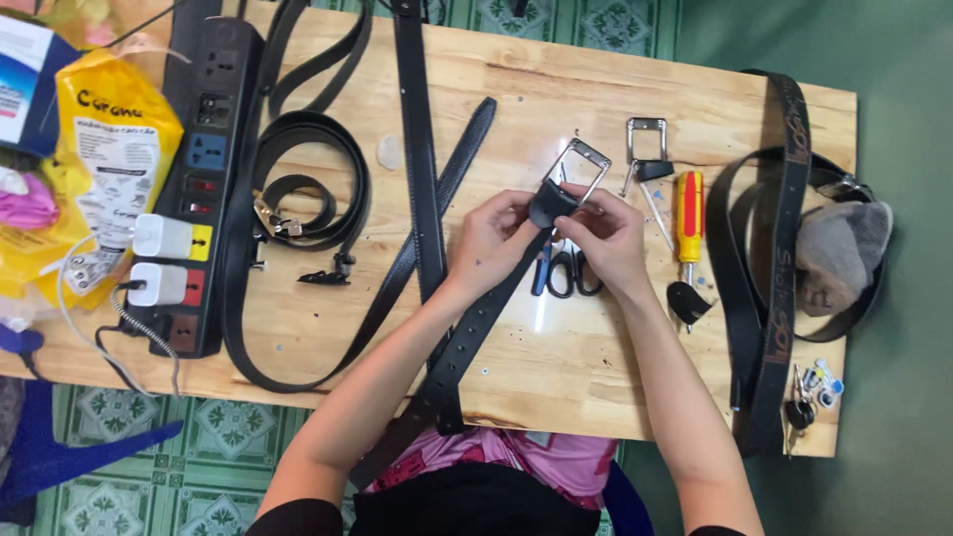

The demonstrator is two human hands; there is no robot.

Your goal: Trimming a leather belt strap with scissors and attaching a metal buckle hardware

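Looking down from the head camera, the view shows a wooden table (596, 99) with both hands raised just above its middle. The left hand (489, 238) pinches the end of a black belt strap (467, 342) between thumb and fingers, closed firmly on the leather. The right hand (606, 238) is closed on the same strap end from the other side, its fingertips touching the black clip of a silver buckle (576, 169) that stands tilted away from the person. The strap runs from the hands toward the near edge of the table and over it. Under the hands lie black-handled scissors (566, 273). Just right of the right hand lies a screwdriver (689, 213) with a yellow and red handle, and beyond it, on the far side, a second silver buckle (647, 139). Further right, a coiled belt (779, 248) surrounds a grey stone (842, 253). To the left, several black belts (308, 179) lie looped beside a black power strip (204, 179) carrying two white chargers, with a yellow bag (109, 149) at the far left edge.
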